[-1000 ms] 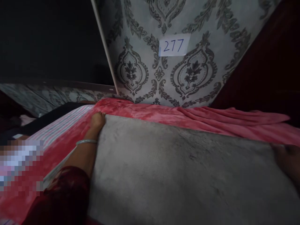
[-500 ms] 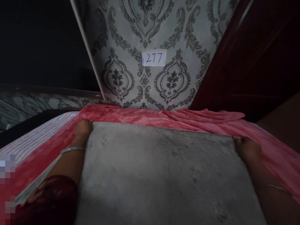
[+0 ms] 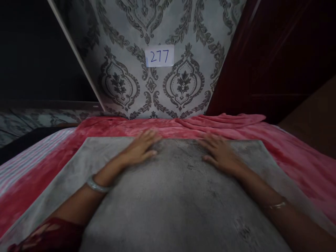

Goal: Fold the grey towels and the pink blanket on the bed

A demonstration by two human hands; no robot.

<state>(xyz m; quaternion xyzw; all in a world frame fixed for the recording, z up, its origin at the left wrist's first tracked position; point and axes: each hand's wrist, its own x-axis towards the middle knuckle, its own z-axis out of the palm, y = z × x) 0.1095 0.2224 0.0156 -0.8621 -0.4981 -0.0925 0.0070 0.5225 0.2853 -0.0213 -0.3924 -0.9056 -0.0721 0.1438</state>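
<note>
Both your hands are lying flat, palms down and fingers spread, gripping nothing: left hand and right hand press the grey cloth near its far edge, over the red blanket.

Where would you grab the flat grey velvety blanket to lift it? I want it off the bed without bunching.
Probably the two far corners of the grey velvety blanket, from the sides: it lies flat on the red bedspread, edges exposed.
</note>
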